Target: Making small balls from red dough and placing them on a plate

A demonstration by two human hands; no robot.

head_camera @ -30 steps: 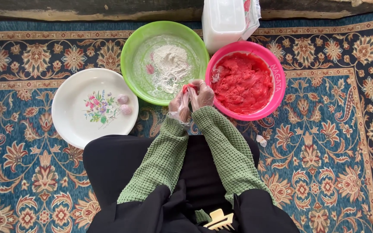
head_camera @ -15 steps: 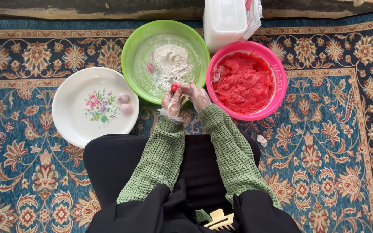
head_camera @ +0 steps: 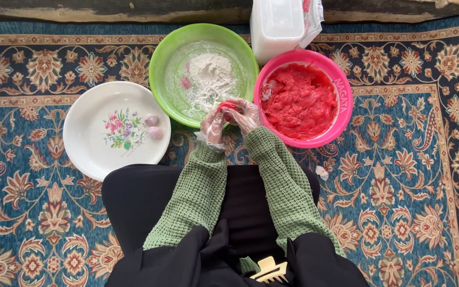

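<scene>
Head view: the left hand [head_camera: 212, 126] and right hand [head_camera: 245, 114], both in clear plastic gloves, are cupped together around a small red lump of dough [head_camera: 226, 106]. Just right of the grip sits the round pink plastic bowl [head_camera: 346, 101], with plenty of red dough left. Just beyond it, the green plastic bowl [head_camera: 160, 58] holds flour and one coated ball. Left of the grip, the white flowered plate [head_camera: 88, 149] carries two finished balls.
</scene>
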